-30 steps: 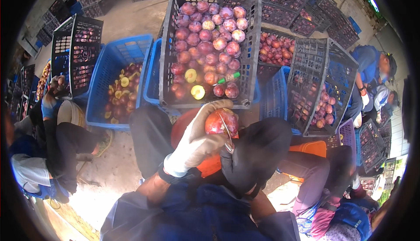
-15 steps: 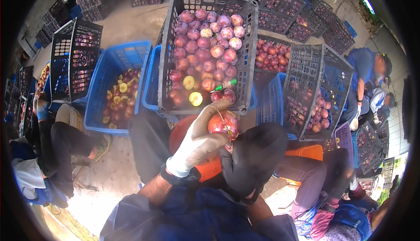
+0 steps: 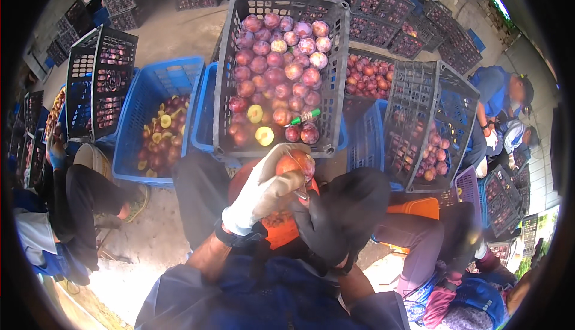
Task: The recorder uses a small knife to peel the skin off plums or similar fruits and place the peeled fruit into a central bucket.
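Note:
My left hand (image 3: 263,183), in a white glove, grips a red plum (image 3: 297,163) just in front of the crate's near edge. My right hand (image 3: 317,225), in a dark glove, is closed below the plum. A small metal blade (image 3: 301,195) sticks out of it beside my left fingers; its handle is hidden. Ahead, a tilted black crate (image 3: 221,90) holds many whole plums (image 3: 274,76). Among them lie cut plums with yellow flesh (image 3: 264,135) and a green-handled tool (image 3: 306,116). An orange-red bucket (image 3: 280,234) stands between my knees, partly covered by my hands.
A blue crate (image 3: 123,144) with whole and cut plums stands at the left, beside a tilted black crate (image 3: 99,84). Another tilted crate (image 3: 413,120) of plums is at the right. Co-workers (image 3: 503,96) sit on both sides. Stacked crates (image 3: 383,6) line the back.
My left hand has drawn the plum slightly left and turned it, its fingers now wrapped closer around it. The blade in my right hand has shifted slightly left too.

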{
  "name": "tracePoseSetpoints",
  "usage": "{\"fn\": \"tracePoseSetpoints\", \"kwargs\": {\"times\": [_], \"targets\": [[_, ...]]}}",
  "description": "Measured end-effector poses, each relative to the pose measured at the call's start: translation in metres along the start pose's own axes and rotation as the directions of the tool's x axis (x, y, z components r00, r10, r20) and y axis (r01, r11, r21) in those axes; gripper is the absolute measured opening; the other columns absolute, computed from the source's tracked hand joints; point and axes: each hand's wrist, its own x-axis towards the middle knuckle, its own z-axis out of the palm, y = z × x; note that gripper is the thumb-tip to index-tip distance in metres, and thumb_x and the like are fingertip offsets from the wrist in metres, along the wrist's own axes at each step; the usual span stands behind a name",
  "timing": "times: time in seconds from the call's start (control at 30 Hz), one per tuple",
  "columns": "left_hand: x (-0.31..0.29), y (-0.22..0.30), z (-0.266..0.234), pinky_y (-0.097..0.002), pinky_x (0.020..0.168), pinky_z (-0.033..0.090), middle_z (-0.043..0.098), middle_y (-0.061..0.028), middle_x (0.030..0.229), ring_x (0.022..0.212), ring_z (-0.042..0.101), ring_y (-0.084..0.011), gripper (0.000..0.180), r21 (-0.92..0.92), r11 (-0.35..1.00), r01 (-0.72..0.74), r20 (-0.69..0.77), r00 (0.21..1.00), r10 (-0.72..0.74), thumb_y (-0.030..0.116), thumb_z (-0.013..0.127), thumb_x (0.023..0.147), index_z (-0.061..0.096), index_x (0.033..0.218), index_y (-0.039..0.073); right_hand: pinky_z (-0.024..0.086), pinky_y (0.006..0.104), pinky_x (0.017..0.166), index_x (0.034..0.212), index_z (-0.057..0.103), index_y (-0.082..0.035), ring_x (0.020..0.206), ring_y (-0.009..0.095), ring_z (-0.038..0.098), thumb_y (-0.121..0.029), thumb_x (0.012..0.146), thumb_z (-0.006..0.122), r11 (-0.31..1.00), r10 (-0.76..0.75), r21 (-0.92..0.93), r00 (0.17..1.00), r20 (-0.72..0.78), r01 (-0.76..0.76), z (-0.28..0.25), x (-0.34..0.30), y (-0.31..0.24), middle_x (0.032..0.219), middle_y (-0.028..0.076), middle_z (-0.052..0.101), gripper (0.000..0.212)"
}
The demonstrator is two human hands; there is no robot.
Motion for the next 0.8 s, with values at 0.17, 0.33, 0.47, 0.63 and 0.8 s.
{"fn": "tracePoseSetpoints", "kwargs": {"times": [0.17,0.33,0.47,0.63,0.8], "targets": [[-0.001,0.001,-0.001,-0.0349,0.093,0.055,0.062,-0.0115,0.118,0.104,0.067,-0.0223,0.063,-0.020,1.000,-0.018,0.026,1.000,0.018,0.023,0.067,0.089,0.047,0.141,-0.005,0.050,0.0445,0.061,0.111,0.055,0.001,0.076,0.045,0.066,-0.013,0.100,0.063,0.998,0.045,-0.045,0.999,-0.028,-0.047,0.003,-0.003,-0.006,0.082,0.024,0.063,0.020],[-0.002,-0.023,0.008,-0.0387,0.083,0.058,0.069,-0.0185,0.114,0.101,0.071,-0.0311,0.071,-0.421,0.907,-0.011,0.075,0.996,0.047,0.042,0.071,0.092,0.048,0.141,-0.004,0.049,0.0450,0.058,0.115,0.057,0.003,0.069,0.045,0.065,-0.013,0.101,0.062,0.992,0.032,0.125,0.994,-0.109,-0.018,0.017,-0.006,0.005,0.078,0.024,0.063,0.023],[-0.002,-0.025,0.005,-0.0400,0.083,0.058,0.072,-0.0181,0.105,0.098,0.071,-0.0315,0.065,-0.413,0.908,0.073,0.131,0.991,-0.020,0.042,0.071,0.091,0.056,0.133,-0.005,0.048,0.0449,0.056,0.117,0.057,0.004,0.066,0.045,0.064,-0.013,0.101,0.062,0.991,-0.094,0.067,0.966,-0.239,0.113,0.023,-0.002,0.002,0.074,0.023,0.063,0.024],[-0.004,-0.011,0.004,-0.0298,0.070,0.053,0.069,-0.0146,0.105,0.092,0.070,-0.0229,0.047,-0.239,0.971,0.019,0.057,0.998,-0.005,0.027,0.066,0.090,0.057,0.126,-0.003,0.050,0.0428,0.061,0.116,0.057,0.004,0.070,0.041,0.066,-0.013,0.102,0.062,0.999,-0.042,0.017,0.990,-0.132,0.044,0.007,-0.006,-0.010,0.080,0.023,0.063,0.023],[0.002,0.016,0.001,-0.0280,0.071,0.052,0.067,-0.0114,0.104,0.088,0.066,-0.0140,0.054,0.306,0.947,0.093,0.059,0.991,-0.117,0.019,0.074,0.087,0.051,0.133,0.004,0.052,0.0388,0.070,0.121,0.057,0.004,0.076,0.031,0.068,-0.012,0.103,0.060,0.941,0.199,0.269,0.978,0.059,-0.208,-0.011,-0.014,-0.009,0.087,0.021,0.065,0.024]]}}
